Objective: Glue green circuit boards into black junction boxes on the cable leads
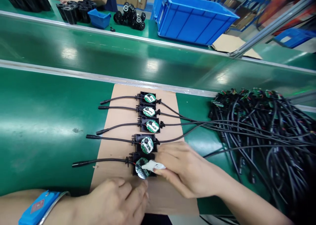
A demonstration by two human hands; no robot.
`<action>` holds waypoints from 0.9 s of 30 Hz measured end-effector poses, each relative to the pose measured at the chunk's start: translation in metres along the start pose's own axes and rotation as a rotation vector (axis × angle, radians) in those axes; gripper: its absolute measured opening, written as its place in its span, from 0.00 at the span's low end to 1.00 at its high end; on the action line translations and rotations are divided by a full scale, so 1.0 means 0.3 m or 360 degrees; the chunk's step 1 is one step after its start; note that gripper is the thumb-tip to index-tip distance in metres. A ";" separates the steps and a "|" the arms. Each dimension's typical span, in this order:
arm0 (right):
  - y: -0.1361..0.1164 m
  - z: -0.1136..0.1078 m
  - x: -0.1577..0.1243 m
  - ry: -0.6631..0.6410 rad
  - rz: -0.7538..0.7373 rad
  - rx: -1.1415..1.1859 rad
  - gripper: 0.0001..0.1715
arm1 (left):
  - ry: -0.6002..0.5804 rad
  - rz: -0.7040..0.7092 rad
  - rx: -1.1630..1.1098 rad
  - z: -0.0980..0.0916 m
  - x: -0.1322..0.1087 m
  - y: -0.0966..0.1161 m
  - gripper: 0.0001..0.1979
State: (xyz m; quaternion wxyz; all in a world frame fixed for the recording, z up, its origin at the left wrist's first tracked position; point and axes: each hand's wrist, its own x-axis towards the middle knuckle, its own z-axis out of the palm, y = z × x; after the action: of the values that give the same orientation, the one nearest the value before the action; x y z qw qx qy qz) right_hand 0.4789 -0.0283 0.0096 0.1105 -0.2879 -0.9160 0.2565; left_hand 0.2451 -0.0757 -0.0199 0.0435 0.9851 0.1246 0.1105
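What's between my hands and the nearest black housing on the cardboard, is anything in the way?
Nothing visible. The right hand has its white-tipped fingers on the round board of the nearest housing. The left hand sits right at that housing's near edge, with no cable or other part between.

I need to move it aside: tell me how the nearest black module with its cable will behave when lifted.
Probably light: the black module is small beside the right hand. Its thin cable curves loosely, so it would likely flop and drag. The round board sits exposed, so it may be fragile.
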 end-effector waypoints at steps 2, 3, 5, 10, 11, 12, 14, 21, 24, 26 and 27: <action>-0.006 0.026 0.026 -0.0017 -0.0060 -0.0046 0.13 | -0.0066 -0.0016 0.0017 -0.002 -0.009 0.009 0.15; -0.006 0.035 0.037 -0.0022 -0.0083 -0.0067 0.13 | -0.0079 -0.0016 0.0020 -0.002 -0.013 0.011 0.16; -0.007 0.045 0.053 -0.0027 -0.0124 -0.0093 0.14 | -0.0062 -0.0025 0.0014 -0.003 -0.020 0.013 0.16; -0.012 0.037 0.062 -0.0060 -0.0170 -0.0093 0.13 | -0.0024 -0.0066 0.0011 0.000 -0.031 0.014 0.16; -0.014 0.033 0.061 -0.0077 -0.0167 -0.0090 0.13 | -0.0018 -0.0067 0.0016 0.002 -0.033 0.014 0.17; -0.016 0.030 0.058 -0.0097 -0.0161 -0.0082 0.13 | -0.0015 -0.0069 0.0021 0.003 -0.034 0.013 0.17; -0.020 0.026 0.050 -0.0140 -0.0140 -0.0058 0.12 | -0.0014 -0.0072 0.0027 0.006 -0.036 0.011 0.17; -0.042 0.018 0.000 -0.0227 -0.0085 -0.0045 0.11 | 0.0044 -0.0062 0.0004 0.022 -0.040 0.011 0.17; -0.040 0.011 -0.017 -0.0224 -0.0051 -0.0037 0.11 | 0.0018 -0.0046 -0.0003 0.025 -0.042 0.011 0.17; -0.031 0.008 -0.023 -0.0207 -0.0025 -0.0019 0.10 | 0.0015 -0.0067 -0.0017 0.028 -0.044 0.011 0.18; -0.025 0.007 -0.024 -0.0201 -0.0017 -0.0006 0.10 | 0.0029 -0.0075 -0.0027 0.028 -0.045 0.012 0.18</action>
State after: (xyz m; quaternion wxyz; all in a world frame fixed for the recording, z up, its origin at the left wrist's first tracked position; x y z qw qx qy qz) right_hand 0.4805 -0.0386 0.0114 0.0532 -0.2665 -0.9232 0.2719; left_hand 0.2351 -0.0831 -0.0306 0.0532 0.9805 0.1471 0.1193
